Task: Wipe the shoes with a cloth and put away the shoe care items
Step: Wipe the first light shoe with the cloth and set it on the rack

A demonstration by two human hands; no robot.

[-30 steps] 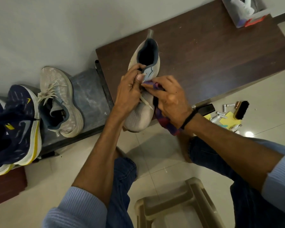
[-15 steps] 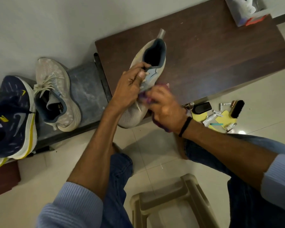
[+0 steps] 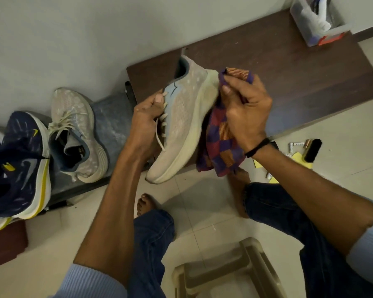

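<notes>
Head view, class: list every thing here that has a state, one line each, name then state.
beige shoe: tipped on its side, sole edge towards the checked cloth.
left hand: grips the beige shoe at the laces.
right hand: holds the checked cloth at the sole edge.
checked cloth: bunched at the top, the rest hanging.
second beige shoe: upright on the rack, laces loose.
brush: lying on the floor.

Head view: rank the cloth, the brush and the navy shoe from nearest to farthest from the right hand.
1. Cloth, held in the right hand.
2. Brush, on the floor to the hand's right.
3. Navy shoe, far left.
</notes>
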